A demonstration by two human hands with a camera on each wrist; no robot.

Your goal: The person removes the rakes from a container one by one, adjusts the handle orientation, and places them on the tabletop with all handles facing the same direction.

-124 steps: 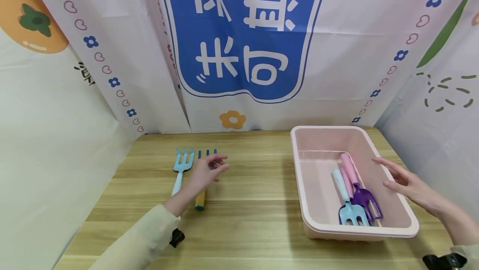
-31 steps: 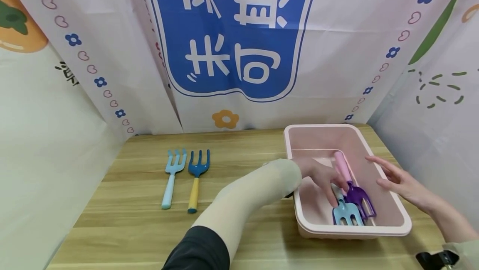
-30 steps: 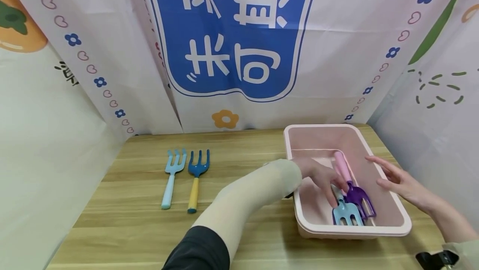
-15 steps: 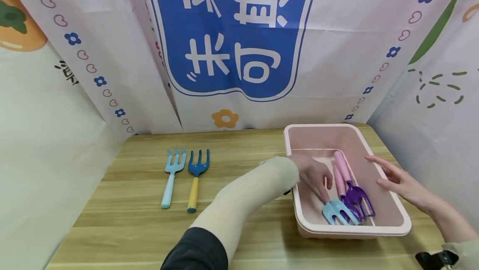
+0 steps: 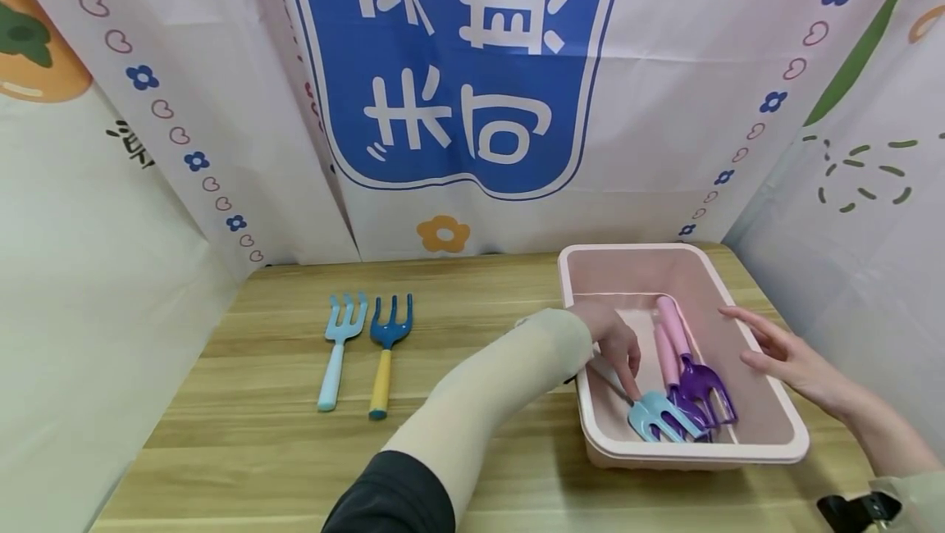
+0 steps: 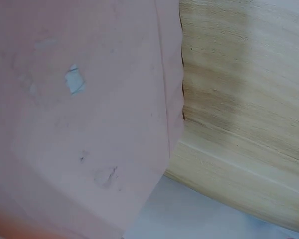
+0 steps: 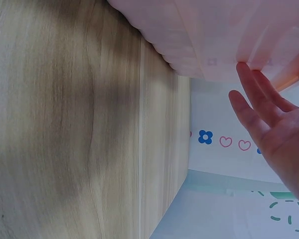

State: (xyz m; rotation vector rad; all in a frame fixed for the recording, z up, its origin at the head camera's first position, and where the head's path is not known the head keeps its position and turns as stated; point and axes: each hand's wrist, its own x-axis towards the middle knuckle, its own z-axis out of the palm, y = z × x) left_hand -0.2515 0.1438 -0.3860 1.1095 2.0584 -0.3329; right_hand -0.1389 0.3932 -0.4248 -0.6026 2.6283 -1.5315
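Inside the pink plastic bin, my left hand pinches a light blue hand fork near its neck. The fork lies slanted, its tines overlapping two purple hand forks with pink handles. Part of its handle is hidden behind my hand. The left wrist view shows mostly the bin's wall. At the bin's right side, my right hand rests with fairly straight fingers; in the right wrist view, its fingertips are right at the outer wall.
On the left of the wooden table lie a light blue hand fork and a dark blue one with a yellow handle, side by side, tines away from me. Printed cloth walls the table at the back and sides.
My left hand let go of the yellow-handled fork on the table, moved right into the bin, and shifted the light blue fork leftward, uncovering the second pink handle. The right hand stays.
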